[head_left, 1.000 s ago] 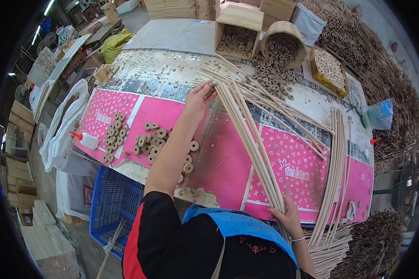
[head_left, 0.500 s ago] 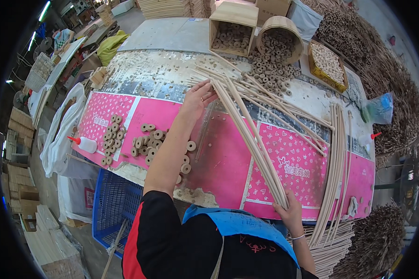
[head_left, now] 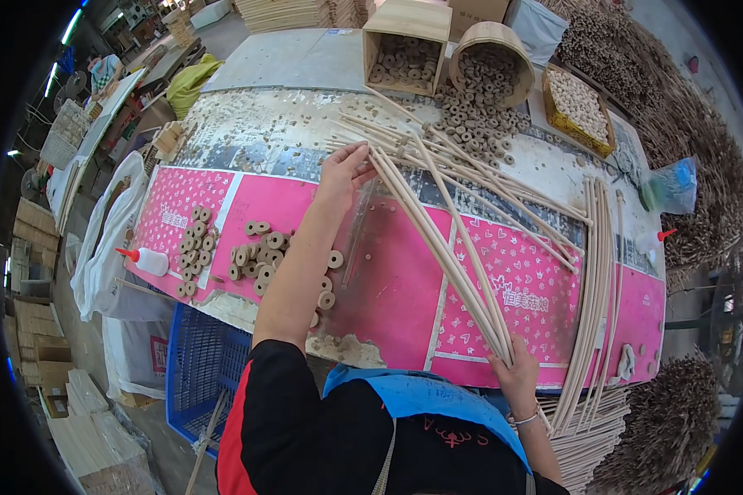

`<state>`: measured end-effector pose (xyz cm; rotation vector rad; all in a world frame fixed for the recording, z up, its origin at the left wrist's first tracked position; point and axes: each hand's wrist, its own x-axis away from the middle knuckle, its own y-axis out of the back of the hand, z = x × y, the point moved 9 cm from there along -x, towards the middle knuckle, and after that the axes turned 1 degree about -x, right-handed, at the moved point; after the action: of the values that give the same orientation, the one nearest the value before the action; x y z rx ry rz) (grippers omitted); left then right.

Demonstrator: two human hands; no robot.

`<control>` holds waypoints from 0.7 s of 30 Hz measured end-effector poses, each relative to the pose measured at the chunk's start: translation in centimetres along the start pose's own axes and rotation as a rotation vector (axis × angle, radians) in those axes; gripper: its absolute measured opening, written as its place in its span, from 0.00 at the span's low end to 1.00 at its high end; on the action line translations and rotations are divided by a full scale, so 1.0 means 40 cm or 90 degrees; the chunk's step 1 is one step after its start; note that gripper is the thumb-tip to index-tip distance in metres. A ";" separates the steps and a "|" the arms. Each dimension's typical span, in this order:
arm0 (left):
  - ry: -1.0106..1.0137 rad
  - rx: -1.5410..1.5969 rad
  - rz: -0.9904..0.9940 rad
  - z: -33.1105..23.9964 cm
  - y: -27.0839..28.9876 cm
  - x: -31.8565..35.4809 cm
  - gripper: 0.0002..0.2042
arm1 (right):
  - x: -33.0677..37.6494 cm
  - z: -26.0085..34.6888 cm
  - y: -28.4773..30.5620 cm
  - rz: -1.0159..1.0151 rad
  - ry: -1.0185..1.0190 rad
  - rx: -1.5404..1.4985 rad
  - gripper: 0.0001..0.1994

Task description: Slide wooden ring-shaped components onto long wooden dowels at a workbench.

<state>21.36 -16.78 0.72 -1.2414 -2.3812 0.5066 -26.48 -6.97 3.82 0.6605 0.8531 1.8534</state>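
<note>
Rattan rods point(head_left: 437, 239) fan across the pink bench point(head_left: 388, 289), right hand point(head_left: 516, 379) clenched on the near ends at five o'clock, left hand point(head_left: 343, 169) pinching far tips at eleven. Best keep the near ends squeezed flush while sorting tips. Wooden rings point(head_left: 260, 252) sit at nine. Since earlier, the left hand has barely shifted.

The table point(head_left: 272, 124) is covered at the near side with a pink sheet point(head_left: 388, 280). Small round wooden rings point(head_left: 256, 247) are spread on the pink sheet, and a white glue bottle point(head_left: 144, 261) is laid beside them. Long thin sticks point(head_left: 462, 239) are laid across the table. More rings point(head_left: 479, 124) are piled at the far side, next to a wooden box point(head_left: 406, 37) and a round basket point(head_left: 491, 51).
</note>
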 end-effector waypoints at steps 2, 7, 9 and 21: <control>0.001 -0.001 0.004 0.000 0.000 -0.006 0.10 | -0.003 0.002 0.001 -0.009 0.001 -0.007 0.21; 0.043 0.011 0.023 0.006 0.011 -0.016 0.10 | -0.015 0.029 0.006 -0.008 0.027 -0.012 0.20; 0.058 0.012 0.031 -0.002 0.017 -0.022 0.10 | -0.016 0.033 0.009 -0.030 0.052 -0.008 0.19; 0.145 -0.145 0.155 0.037 -0.054 0.078 0.14 | -0.085 0.001 0.004 -0.019 -0.052 -0.171 0.14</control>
<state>17.50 -15.52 1.08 -1.6082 -2.1528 0.1530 -25.18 -10.13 3.71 0.5477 0.5451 1.8587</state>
